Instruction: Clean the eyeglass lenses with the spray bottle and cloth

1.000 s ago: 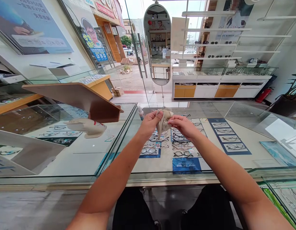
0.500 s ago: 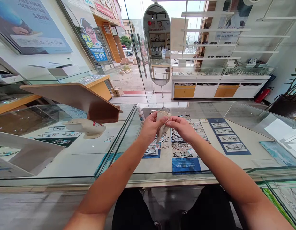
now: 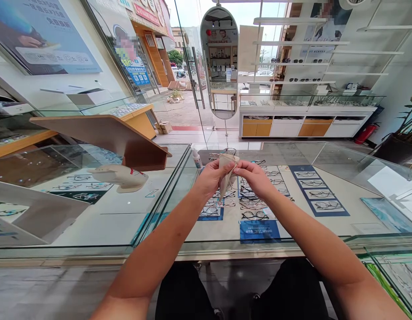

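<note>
Over glass counter (image 3: 209,233): left hand (image 3: 208,178), right hand (image 3: 254,177) both pinching beige cloth (image 3: 225,182) between fingertips. Can't tell if folds hide anything. Risks: loose pinch could drop cloth; careless left-hand swing could tip white bottle (image 3: 196,158) just beyond.

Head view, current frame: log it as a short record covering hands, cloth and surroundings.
Left hand: gripping the beige cloth
Right hand: fingertips pinched at the cloth's right side
Cloth state: gathered, one end hanging down; contents, if any, not visible
Glass counter: rows of eyeglasses below the hands
Small bottle: beyond the left hand
Oval mirror: beyond the counter
</note>
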`<state>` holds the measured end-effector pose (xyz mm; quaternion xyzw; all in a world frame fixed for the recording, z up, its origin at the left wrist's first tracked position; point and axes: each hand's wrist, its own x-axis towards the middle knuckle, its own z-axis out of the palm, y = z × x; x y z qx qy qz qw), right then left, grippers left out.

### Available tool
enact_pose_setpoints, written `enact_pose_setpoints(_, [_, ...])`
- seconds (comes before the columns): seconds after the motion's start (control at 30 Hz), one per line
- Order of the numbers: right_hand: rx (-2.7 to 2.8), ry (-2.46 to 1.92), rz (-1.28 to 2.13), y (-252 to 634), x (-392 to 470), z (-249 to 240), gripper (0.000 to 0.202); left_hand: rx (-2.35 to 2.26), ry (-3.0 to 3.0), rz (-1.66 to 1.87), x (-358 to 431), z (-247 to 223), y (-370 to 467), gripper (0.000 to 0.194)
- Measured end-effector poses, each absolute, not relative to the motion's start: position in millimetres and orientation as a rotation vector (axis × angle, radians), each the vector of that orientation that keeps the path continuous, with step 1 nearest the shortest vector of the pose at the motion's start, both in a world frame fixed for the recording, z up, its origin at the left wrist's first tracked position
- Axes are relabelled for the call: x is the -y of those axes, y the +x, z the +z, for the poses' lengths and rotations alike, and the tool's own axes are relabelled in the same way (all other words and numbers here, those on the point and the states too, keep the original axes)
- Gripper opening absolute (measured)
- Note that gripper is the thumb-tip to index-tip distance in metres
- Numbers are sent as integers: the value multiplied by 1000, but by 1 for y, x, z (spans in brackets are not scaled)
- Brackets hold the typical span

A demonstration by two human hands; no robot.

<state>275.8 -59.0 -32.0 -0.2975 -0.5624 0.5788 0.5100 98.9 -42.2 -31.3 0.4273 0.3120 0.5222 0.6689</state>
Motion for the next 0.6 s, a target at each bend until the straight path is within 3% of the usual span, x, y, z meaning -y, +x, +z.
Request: enact_pose_setpoints(0.6, [1355,-709,1541,273,57,-36,22,-765,1145,1376,50,-24,103,58])
